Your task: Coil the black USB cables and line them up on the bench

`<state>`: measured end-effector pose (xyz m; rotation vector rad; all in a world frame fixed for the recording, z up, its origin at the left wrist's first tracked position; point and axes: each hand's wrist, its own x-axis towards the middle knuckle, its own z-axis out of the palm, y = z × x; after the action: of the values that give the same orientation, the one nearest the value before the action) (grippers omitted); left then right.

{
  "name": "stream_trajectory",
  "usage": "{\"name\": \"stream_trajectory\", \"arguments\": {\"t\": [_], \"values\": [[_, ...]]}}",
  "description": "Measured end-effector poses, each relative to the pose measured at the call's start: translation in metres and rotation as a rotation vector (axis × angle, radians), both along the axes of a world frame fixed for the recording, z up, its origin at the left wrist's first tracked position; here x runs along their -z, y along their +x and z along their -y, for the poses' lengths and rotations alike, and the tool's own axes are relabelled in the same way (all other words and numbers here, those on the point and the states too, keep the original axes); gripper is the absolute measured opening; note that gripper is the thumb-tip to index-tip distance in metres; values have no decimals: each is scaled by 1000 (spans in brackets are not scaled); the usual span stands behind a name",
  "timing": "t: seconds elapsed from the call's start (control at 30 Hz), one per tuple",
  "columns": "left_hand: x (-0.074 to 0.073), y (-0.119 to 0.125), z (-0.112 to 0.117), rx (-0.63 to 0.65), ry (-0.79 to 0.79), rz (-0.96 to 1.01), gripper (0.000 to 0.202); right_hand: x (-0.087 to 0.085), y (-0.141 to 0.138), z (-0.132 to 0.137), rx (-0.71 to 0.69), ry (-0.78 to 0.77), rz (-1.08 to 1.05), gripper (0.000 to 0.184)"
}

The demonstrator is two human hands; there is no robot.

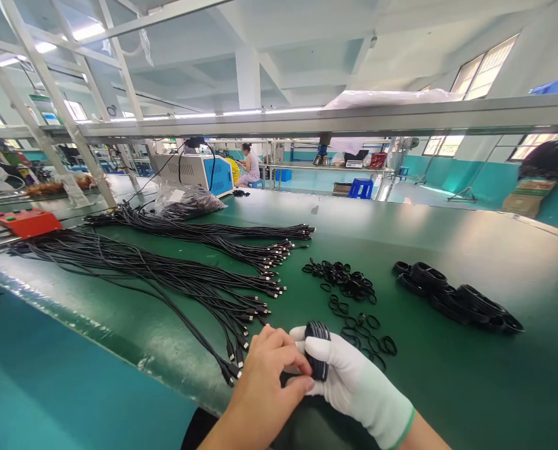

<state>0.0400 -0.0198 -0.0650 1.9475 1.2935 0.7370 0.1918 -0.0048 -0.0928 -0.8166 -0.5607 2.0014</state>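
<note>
A black USB cable wound into a tight coil (318,351) is held upright near the front edge of the bench. My right hand (353,378), in a white glove with a green cuff, grips the coil between thumb and fingers. My bare left hand (276,375) is closed against the coil's left side, thumb and fingertips pinched at its lower part; what exactly lies between them is partly hidden. Just beyond the hands lie loose small black rubber bands (365,331). To the left, long black cables (166,265) stretch in bunches, their metal-tipped connectors pointing towards my hands.
Finished-looking black cable coils (461,300) lie in a row at the right of the green bench (447,381). At the left are a red button box (27,222), a clear plastic bag (185,201) and a blue-and-white machine (197,172). A person (249,165) sits in the background.
</note>
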Motion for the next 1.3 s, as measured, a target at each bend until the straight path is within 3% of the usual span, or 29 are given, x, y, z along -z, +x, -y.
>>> {"name": "stream_trajectory", "arguments": {"t": [0.3, 0.4, 0.57, 0.73, 0.87, 0.97, 1.07, 1.13, 1.23, 1.3], "values": [[-1, 2, -5, 12, -50, 86, 10, -1, -1, 3, -84, 100, 27, 34], [-4, -2, -14, -46, -85, 148, 13, -3, -1, 4, -159, 110, 51, 34], [-5, 2, -23, -107, 26, 14, 19, -5, -6, 5, -242, 162, 86, 26], [6, 7, -20, -116, 135, -28, 17, -11, -8, 7, -276, 156, 157, 22], [16, 9, -19, -143, 193, -43, 19, -5, -10, 11, -244, 125, 125, 25], [11, 6, -24, -101, 168, -52, 18, -1, -9, 9, -219, 117, 96, 28], [-4, -3, -39, -1, 15, 74, 13, -11, 6, 1, -105, 131, 96, 33], [-13, -8, -54, 11, -23, 105, 14, -26, 25, -7, 87, 138, 93, 39], [-17, -2, -74, 52, 11, -38, 15, -44, 57, -16, 339, 136, 77, 42], [-11, 12, -78, 132, 20, -137, 10, -48, 69, -19, 390, 129, 78, 42]]}}
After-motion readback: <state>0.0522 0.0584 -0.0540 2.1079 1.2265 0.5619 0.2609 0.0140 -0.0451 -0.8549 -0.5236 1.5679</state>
